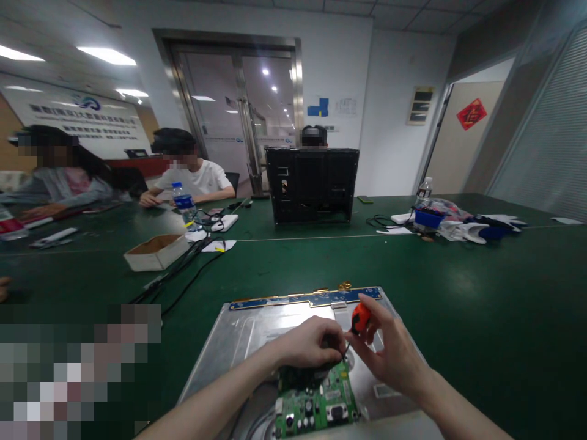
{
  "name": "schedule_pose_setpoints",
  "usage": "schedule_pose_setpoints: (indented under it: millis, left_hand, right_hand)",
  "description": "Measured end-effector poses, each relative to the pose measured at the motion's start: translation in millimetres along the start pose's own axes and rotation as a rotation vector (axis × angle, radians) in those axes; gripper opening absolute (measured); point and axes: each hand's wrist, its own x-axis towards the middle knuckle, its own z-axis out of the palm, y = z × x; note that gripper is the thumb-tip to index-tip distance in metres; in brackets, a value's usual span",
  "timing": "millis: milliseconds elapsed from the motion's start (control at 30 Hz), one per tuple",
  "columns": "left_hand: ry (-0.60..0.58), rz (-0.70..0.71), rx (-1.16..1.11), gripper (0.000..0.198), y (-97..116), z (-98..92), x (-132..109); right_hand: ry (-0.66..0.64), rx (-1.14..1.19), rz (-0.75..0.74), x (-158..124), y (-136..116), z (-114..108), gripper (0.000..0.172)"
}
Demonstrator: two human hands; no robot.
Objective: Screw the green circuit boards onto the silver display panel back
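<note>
My right hand (389, 351) grips a screwdriver by its orange and black handle (360, 318), with the thin shaft pointing down and to the left. The tip is hidden by my left hand (314, 343), whose curled fingers are pinched together around the tip, near the upper edge of a green circuit board (321, 400). What those fingers hold cannot be made out. The board lies on the silver metal back of a display panel (243, 333), which rests flat before me. Along the panel's far edge runs a narrow blue circuit strip (293, 299).
An open cardboard box (153, 260) sits to the left near black cables (195, 244) and a water bottle (184, 205). A black monitor housing (314, 183) stands upright across the green table (481, 305). A blue bin (428, 219) and bags are at right. Several people sit around.
</note>
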Motion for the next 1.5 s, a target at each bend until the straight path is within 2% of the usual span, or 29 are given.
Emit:
schedule_pose_setpoints:
  millis: [367,600,800,1000,1300,1500]
  left_hand:
    - [0.022,-0.011,-0.006,0.012,4.9,0.6,-1.3]
    - [0.024,-0.015,-0.005,0.012,3.6,-0.1,-1.4]
    - [0.009,-0.014,-0.012,0.009,3.2,0.2,-0.9]
    - [0.023,-0.031,-0.007,0.008,6.5,0.7,-1.3]
    - [0.018,-0.008,-0.016,0.010,5.9,-0.7,-0.5]
    - [0.015,0.001,-0.023,0.009,6.3,0.2,-0.9]
  right_hand:
    - [-0.081,0.117,0.049,-4.0,1.0,-0.8,0.065]
    - [-0.007,-0.001,0.021,-0.8,-0.5,-0.7,0.058]
    - [-0.024,0.018,0.011,-2.0,2.5,-0.3,0.055]
    - [-0.067,0.061,0.060,-2.2,-0.4,-2.3,0.064]
    - [0.011,-0.001,0.005,0.2,1.5,1.0,0.054]
    - [-0.047,0.019,0.040,0.7,-0.5,-2.4,0.060]
